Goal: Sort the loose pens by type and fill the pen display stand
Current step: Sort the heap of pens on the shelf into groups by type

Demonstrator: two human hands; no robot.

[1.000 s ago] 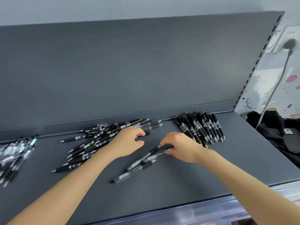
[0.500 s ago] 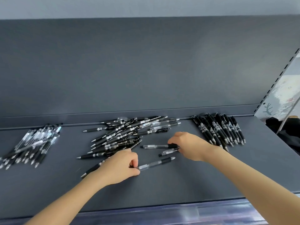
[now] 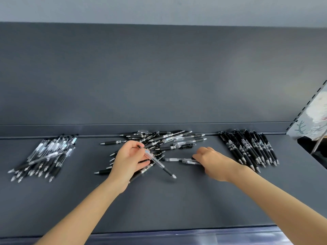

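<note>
A mixed heap of loose pens lies at the middle back of the dark shelf. My left hand holds a clear pen with a black grip lifted off the shelf, its tip pointing down to the right. My right hand lies on two clear pens on the shelf, fingers curled over their right ends. A sorted bundle of clear pens lies at the left. A sorted row of black pens lies at the right.
The shelf's grey back panel rises behind the pens, with a slotted upright at its right end. A clear strip runs along the shelf's front edge. Dark fabric lies beyond the right edge.
My left hand has picked the clear pen up off the shelf and raised it toward the heap. My right hand has stayed on the two clear pens.
</note>
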